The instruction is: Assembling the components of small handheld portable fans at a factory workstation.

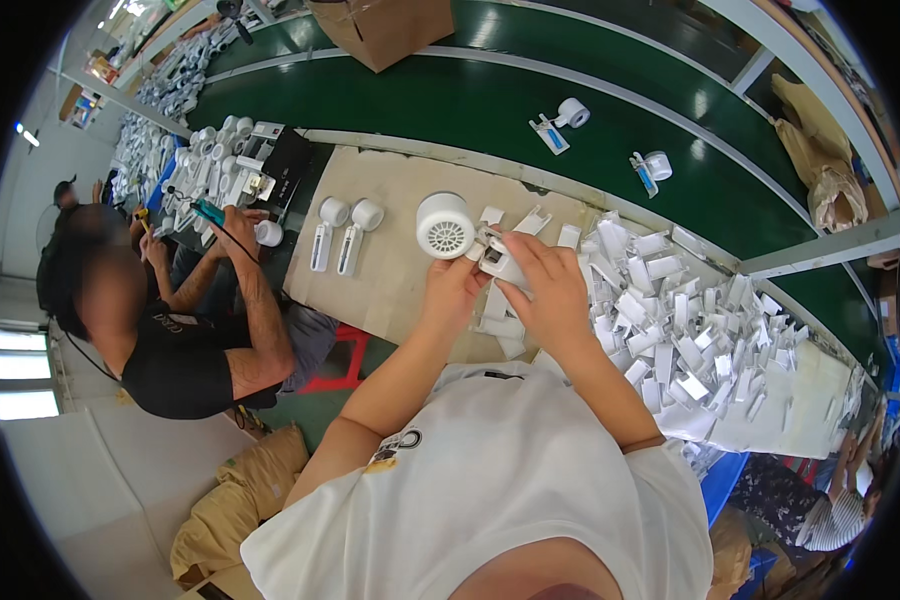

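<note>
Above the tan work mat, a white handheld device with a drum-shaped head and slotted round grille (444,226) is gripped in my two hands. My left hand (454,290) is closed around its neck, below the head. On the other side, my right hand (547,280) has its fingers wrapped over the white handle piece (503,268), where a dark opening shows. Loose white plastic shells (532,222) lie just beyond and under my hands. Two similar white devices (352,238) with long handles rest side by side on the mat to the left.
A large heap of white plastic parts (685,330) covers the bench at right. Two more devices (572,113) lie on the green conveyor (510,95) beyond, near a cardboard box (385,25). At left a co-worker (205,340) holds a teal tool (208,211) beside piled white devices.
</note>
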The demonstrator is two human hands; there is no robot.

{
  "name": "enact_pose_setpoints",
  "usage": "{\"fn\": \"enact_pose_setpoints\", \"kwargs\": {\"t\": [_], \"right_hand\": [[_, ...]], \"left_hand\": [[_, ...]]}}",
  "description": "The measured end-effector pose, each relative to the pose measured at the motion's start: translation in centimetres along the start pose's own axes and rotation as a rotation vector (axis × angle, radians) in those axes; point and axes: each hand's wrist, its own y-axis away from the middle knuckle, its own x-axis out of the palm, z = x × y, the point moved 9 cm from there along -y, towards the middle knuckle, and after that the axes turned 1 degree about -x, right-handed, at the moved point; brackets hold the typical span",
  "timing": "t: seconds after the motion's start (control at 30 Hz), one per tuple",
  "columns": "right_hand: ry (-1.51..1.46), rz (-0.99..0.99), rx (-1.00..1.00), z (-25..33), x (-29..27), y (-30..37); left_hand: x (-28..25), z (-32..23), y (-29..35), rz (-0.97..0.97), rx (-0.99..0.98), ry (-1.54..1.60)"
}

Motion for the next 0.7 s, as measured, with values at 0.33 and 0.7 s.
{"fn": "enact_pose_setpoints", "kwargs": {"t": [0.33,0.7], "right_hand": [[0.247,-0.088,-0.032,1.1,-0.8,-0.8],[-0.806,0.003,0.592,-6.9,4.2,1.6]], "left_hand": [[-0.6,0.9,0.0,-0.147,0.127,-0.044],[1.5,-1.4,-2.4,-0.063,0.133,0.156]]}}
